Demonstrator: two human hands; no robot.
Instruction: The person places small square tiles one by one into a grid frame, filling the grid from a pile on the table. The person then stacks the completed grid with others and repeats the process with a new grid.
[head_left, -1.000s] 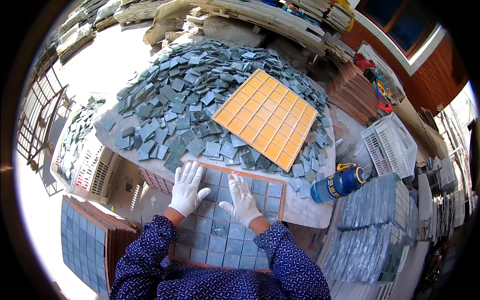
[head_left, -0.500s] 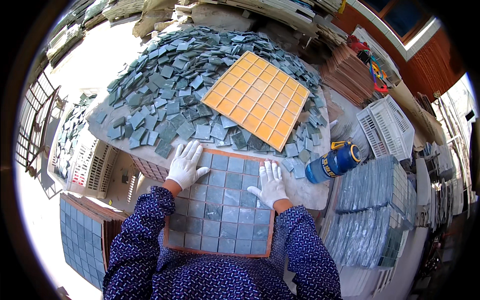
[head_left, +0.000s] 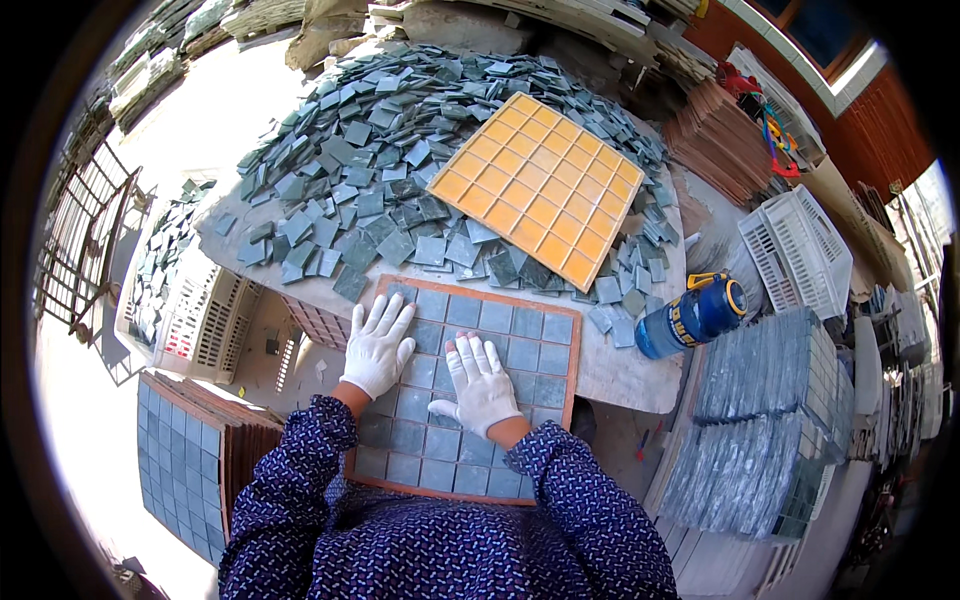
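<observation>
A square sheet of grey-green stone tiles (head_left: 480, 318), set in rows within a reddish-brown border, lies before me and overhangs the near edge of the table (head_left: 630, 385). My left hand (head_left: 378, 348), in a white glove, rests spread on the tiles near the left border. Also gloved, my right hand (head_left: 478, 382) lies flat on the tiles near the middle, its thumb stretched left. Neither hand grips anything. Beyond the sheet, a yellow grid tray (head_left: 540, 185) sits tilted on a big heap of loose square tiles (head_left: 350, 165).
A blue bottle (head_left: 690, 317) stands at the table's right edge. Wrapped tile stacks (head_left: 760, 430) and a white crate (head_left: 797, 250) are on the right. At left are a tile-filled crate (head_left: 205, 325) and a stack of tiled sheets (head_left: 185, 450). Brown boards (head_left: 720, 135) are piled far right.
My right hand has moved left, from the sheet's right side to its middle. The left hand stays near the left border. The whole view has shifted slightly.
</observation>
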